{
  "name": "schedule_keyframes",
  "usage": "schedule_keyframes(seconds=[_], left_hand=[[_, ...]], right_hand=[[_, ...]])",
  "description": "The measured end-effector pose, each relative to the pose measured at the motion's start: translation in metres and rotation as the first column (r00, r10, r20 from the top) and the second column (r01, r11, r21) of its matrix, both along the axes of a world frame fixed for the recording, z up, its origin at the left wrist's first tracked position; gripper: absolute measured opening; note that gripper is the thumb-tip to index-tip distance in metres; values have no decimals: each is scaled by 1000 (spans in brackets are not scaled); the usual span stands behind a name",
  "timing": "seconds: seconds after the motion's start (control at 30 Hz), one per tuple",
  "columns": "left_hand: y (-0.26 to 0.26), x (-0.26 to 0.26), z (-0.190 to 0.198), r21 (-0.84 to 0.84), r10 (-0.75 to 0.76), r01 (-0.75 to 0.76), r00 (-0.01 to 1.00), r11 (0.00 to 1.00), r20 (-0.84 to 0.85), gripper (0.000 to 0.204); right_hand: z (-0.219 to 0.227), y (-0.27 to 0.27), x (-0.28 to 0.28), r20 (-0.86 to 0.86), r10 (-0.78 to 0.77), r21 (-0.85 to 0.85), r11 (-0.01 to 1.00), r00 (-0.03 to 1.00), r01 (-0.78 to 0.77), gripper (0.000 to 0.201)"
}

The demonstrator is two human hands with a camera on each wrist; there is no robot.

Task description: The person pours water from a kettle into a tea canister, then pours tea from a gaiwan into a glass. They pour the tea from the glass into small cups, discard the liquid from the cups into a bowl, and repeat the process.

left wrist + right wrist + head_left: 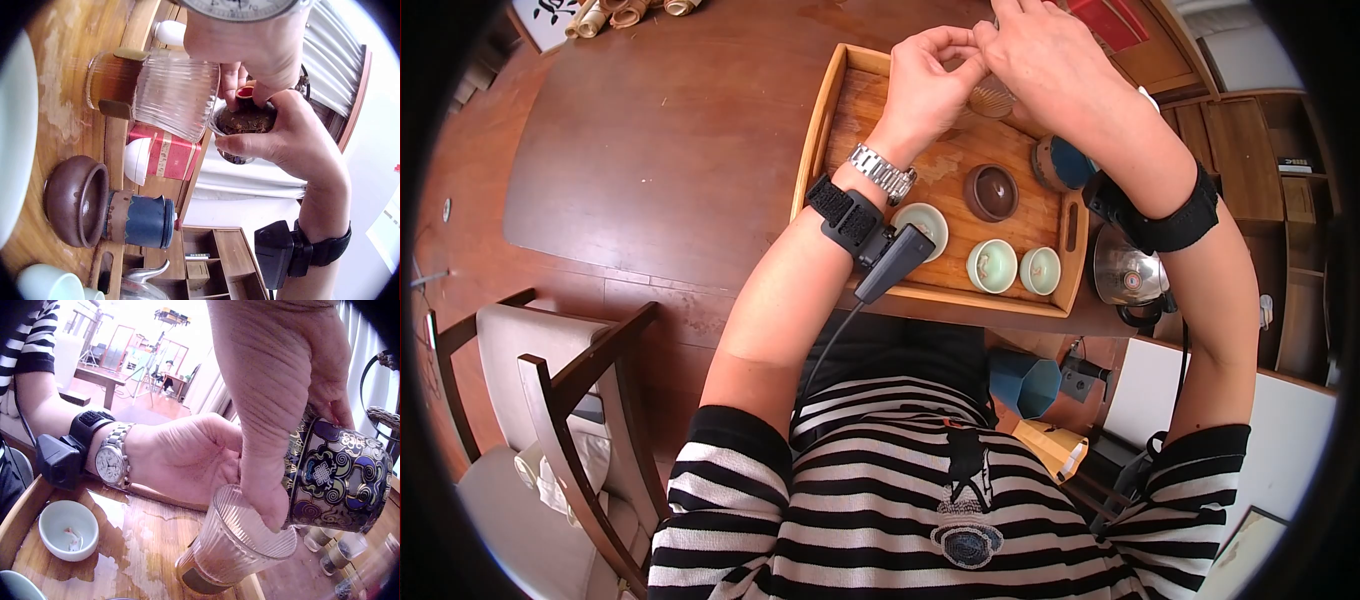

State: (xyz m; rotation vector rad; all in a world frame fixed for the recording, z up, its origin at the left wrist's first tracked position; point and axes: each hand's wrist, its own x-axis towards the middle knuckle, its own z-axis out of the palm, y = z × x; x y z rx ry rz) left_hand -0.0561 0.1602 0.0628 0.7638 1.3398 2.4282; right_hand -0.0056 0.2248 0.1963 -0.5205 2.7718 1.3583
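A dark patterned vessel (340, 475) lies tilted above a ribbed glass pitcher (219, 550), gripped by my right hand (284, 381), thumb near the pitcher's rim. In the head view the right hand (1050, 65) hides most of the vessel. My left hand (925, 95) meets it there, index finger and thumb together. From the left wrist, my left fingers pinch a small red-centred part (244, 92) on top of the vessel (250, 119). Brownish liquid shows low in the pitcher (178, 90), which stands upright on the wooden tray (812, 150).
Pale green cups (992, 266) and a brown bowl (991, 192) stand on the tray's near side. A blue canister (1062, 164) is at its right, and a metal kettle (1127, 268) sits just outside. A red box (172, 153) is beyond. Chairs (550, 350) stand left.
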Motion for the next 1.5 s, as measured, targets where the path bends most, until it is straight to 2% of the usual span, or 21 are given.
schedule_keyframes(seconds=[0.63, 0.73, 0.8, 0.83, 0.9, 1.03, 1.1, 1.23, 1.3, 1.33, 1.4, 1.43, 1.5], left_hand=[[1, 0, -1, -12, 21, -22, 1000, 1000, -21, 23], [1, 0, -1, -6, 12, -12, 1000, 1000, -27, 23], [0, 1, 0, -15, 9, -10, 1000, 1000, -24, 23], [-1, 2, 1, -15, 9, -9, 1000, 1000, -25, 23], [-2, 2, 3, -34, 13, -14, 999, 999, -39, 23], [-1, 2, 2, -21, 28, -30, 998, 999, -65, 22], [-2, 2, 3, -41, -31, 29, 999, 999, -43, 25], [-2, 5, 7, 3, -51, 52, 997, 999, -58, 33], [-1, 5, 6, 68, -52, 52, 999, 996, 5, 55], [0, 5, 4, 66, -52, 52, 999, 996, 4, 55], [2, 6, 1, -53, 21, -30, 987, 998, -158, 85], [-2, 8, 8, -56, 20, -29, 987, 998, -158, 85], [-12, 12, 19, -188, 58, -125, 943, 974, -327, 75]], right_hand=[[-3, 5, 0, -16, 11, -32, 999, 1000, -11, 17], [-3, 7, -2, 22, -27, -73, 997, 999, 29, 18], [0, 5, -2, 38, -21, -200, 979, 999, 29, 20], [7, 1, 1, 37, -22, -200, 979, 999, 29, 20], [26, -8, 9, 167, -42, -303, 949, 985, 92, 29], [8, 16, 11, 57, -2, -395, 919, 998, 24, 38], [8, 19, 13, 54, -18, -474, 880, 998, 41, 39], [6, 22, 19, 13, -85, -576, 814, 996, 77, 40], [1, 30, 24, -64, -140, -646, 761, 988, 66, 41], [2, 31, 26, -65, -140, -648, 759, 988, 65, 41], [4, 35, 32, -6, -260, -833, 535, 966, 139, 44], [-1, 43, 34, -6, -261, -835, 533, 965, 139, 44], [-20, 65, 36, -153, -263, -841, 541, 953, 15, 56]])
